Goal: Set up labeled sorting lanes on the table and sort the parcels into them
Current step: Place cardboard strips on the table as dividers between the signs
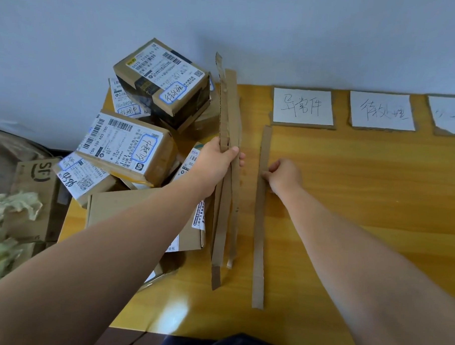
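Cardboard strip (260, 226) pinched flat by right hand (283, 176); left hand (216, 161) grips spare strips (227, 172).

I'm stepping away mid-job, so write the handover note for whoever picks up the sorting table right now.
Left hand: gripping a bundle of spare cardboard strips, raised off the table.
Right hand: pressing one cardboard strip flat on the table, just left of the first label card.
Done: three handwritten label cards along the wall edge, the third cut off by the frame; first divider going down.
Left: lay the remaining dividers, then sort the parcels, all piled at the table's left end.
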`<state>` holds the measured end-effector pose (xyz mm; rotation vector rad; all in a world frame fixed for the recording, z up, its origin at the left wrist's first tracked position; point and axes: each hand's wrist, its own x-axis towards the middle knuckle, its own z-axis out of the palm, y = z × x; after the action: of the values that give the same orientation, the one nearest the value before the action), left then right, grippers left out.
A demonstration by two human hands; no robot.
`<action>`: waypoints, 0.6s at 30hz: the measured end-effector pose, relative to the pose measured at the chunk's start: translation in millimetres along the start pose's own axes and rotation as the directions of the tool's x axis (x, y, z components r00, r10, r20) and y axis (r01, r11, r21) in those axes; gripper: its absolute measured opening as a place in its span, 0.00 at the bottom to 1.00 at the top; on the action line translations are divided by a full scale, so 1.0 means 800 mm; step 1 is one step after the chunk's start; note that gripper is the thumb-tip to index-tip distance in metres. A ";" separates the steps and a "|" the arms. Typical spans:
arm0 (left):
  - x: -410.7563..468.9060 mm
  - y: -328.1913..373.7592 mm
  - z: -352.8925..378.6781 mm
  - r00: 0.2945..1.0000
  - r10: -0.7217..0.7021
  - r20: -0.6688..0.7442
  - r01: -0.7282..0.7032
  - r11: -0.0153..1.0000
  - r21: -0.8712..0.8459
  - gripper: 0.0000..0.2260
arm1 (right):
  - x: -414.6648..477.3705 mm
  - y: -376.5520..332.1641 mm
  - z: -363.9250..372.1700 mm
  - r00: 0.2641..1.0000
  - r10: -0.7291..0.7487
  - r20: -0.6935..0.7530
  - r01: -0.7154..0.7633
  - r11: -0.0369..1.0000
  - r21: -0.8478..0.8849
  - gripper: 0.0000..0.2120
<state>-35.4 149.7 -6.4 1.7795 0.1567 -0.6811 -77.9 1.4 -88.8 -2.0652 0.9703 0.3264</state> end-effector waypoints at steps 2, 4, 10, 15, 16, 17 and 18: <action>-0.001 0.001 0.000 1.000 0.009 0.000 -0.009 1.000 0.004 0.07 | -0.002 0.000 -0.006 1.000 -0.014 -0.007 0.014 1.000 0.023 0.09; -0.004 0.005 0.000 1.000 0.020 -0.003 -0.020 1.000 -0.006 0.04 | -0.005 -0.001 -0.014 0.999 -0.034 -0.015 0.035 0.997 0.073 0.10; -0.026 0.028 0.003 0.995 0.099 -0.011 -0.099 0.995 0.024 0.07 | -0.023 -0.006 -0.053 0.996 -0.090 -0.012 0.090 0.969 0.232 0.08; -0.061 0.056 0.015 0.983 0.183 -0.026 -0.182 0.983 0.021 0.03 | -0.056 -0.002 -0.103 0.987 -0.162 -0.008 0.157 0.941 0.301 0.05; -0.070 0.062 0.020 0.980 0.198 -0.033 -0.197 0.980 0.018 0.04 | -0.063 0.001 -0.114 0.983 -0.181 -0.012 0.176 0.933 0.314 0.06; -0.078 0.067 0.025 0.977 0.211 -0.042 -0.210 0.977 0.018 0.05 | -0.071 0.004 -0.126 0.980 -0.200 -0.015 0.194 0.926 0.323 0.06; -0.088 0.072 0.032 0.974 0.223 -0.051 -0.222 0.975 0.020 0.07 | -0.078 0.007 -0.138 0.976 -0.215 -0.018 0.209 0.921 0.330 0.06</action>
<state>-77.0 124.2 74.2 1.7968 -0.0125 -0.4751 -135.0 -52.3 10.6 -1.8319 0.7239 0.0614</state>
